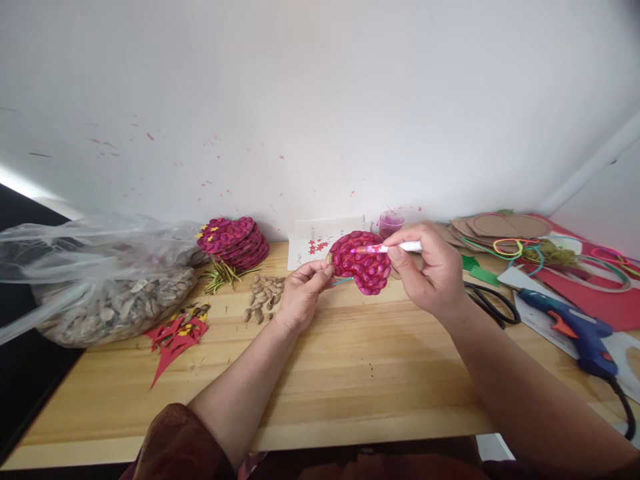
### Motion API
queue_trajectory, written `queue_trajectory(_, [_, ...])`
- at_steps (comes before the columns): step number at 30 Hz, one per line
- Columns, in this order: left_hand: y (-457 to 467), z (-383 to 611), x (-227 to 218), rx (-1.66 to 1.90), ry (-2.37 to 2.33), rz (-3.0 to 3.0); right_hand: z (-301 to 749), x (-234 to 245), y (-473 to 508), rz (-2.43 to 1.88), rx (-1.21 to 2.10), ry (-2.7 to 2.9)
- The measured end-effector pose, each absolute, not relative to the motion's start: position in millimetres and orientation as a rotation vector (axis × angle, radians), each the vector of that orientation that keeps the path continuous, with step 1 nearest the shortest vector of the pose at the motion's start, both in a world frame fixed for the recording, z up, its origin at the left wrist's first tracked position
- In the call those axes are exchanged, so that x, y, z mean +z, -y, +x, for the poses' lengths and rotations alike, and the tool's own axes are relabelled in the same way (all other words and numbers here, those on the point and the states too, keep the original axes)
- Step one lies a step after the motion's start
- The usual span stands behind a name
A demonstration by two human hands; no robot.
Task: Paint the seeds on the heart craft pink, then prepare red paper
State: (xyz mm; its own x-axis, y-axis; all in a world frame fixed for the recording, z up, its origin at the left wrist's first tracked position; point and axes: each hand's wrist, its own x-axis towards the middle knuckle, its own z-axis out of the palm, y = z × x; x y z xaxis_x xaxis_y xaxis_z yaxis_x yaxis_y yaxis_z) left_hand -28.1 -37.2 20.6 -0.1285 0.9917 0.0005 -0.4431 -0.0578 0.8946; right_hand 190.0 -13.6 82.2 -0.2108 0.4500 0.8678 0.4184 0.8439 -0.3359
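My left hand pinches the left edge of a round disc covered in magenta-painted shells and holds it tilted above the wooden table. My right hand is closed around a thin white brush, whose pink tip rests on the top of the disc. Behind the disc stands a small clear cup of pink paint.
A stack of finished magenta discs stands at the back left, with loose shells and red paper cutouts near it. A plastic bag of shells lies far left. Scissors, a blue glue gun, cardboard rounds and coloured bands lie right.
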Motion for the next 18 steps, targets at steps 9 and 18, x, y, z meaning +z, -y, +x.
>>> queue_trajectory(9, [37.8, -28.2, 24.1, 1.503, -0.913, 0.830, 190.7, 85.9, 17.2, -0.604, 0.023, 1.829])
queue_trajectory(18, [38.9, -26.9, 25.8, 1.464, -0.917, 0.778, 188.7, 84.1, 13.6, -0.614, -0.016, 1.865])
